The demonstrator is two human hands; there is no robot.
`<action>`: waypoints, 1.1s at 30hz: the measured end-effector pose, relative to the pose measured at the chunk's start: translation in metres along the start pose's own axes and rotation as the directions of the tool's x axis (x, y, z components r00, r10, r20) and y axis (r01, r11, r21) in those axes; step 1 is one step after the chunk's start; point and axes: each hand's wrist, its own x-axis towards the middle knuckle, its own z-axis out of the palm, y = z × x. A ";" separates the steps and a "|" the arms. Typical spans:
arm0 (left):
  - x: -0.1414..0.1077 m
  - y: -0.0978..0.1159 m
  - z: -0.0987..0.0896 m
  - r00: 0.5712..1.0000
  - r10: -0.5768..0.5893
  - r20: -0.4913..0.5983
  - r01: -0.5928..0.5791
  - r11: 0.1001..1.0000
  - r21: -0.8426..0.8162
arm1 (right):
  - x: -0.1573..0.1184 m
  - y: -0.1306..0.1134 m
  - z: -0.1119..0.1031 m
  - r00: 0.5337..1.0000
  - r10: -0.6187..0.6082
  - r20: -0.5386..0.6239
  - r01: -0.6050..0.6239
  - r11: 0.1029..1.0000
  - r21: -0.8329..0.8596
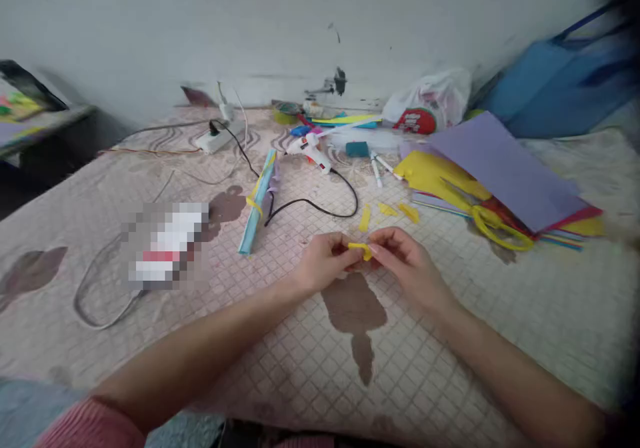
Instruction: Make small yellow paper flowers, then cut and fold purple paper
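Observation:
Between my two hands is a small yellow paper piece (361, 248), pinched at both ends above the patterned cloth. My left hand (325, 261) closes its thumb and fingers on the left end. On the right end, the fingertips of my right hand (407, 261) are pressed together. Just beyond the hands lie several loose yellow paper strips, one of them a short upright strip (365, 217). A light blue paper roll (257, 205) with yellow and purple strips curled on it rests to the left of them.
A white glue gun (313, 153) trails a black cord behind the hands. Yellow-handled scissors (500, 228) lie against stacked coloured paper (510, 168) at right. A blurred-out device (167, 245) with a grey cable is at left. Markers (377, 171), a power strip (220, 140) and a plastic bag (430, 101) sit farther back.

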 end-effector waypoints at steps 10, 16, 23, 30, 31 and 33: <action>-0.001 0.002 0.006 1.000 0.002 -0.006 -0.003 0.992 -0.128 | -0.001 0.000 0.004 0.994 -0.107 -0.027 0.103 0.985 -0.135; -0.002 0.001 0.003 0.999 -0.031 -0.027 0.026 0.987 -0.161 | -0.002 -0.004 0.007 0.931 -0.365 0.009 0.335 0.844 -0.418; -0.003 0.002 0.002 1.000 -0.003 -0.030 0.000 0.994 -0.105 | -0.004 -0.012 0.008 0.872 -0.486 0.065 0.434 0.703 -0.563; -0.002 0.001 -0.002 0.996 0.094 -0.005 -0.093 0.992 0.090 | -0.002 -0.009 0.005 0.841 -0.521 0.147 0.475 0.578 -0.664; -0.003 0.001 -0.002 0.993 0.122 -0.006 -0.120 0.983 0.136 | -0.001 -0.009 0.004 0.835 -0.526 0.162 0.484 0.560 -0.673; -0.004 0.001 -0.002 0.986 0.169 -0.006 -0.163 0.961 0.221 | -0.001 -0.008 0.003 0.821 -0.537 0.194 0.507 0.528 -0.681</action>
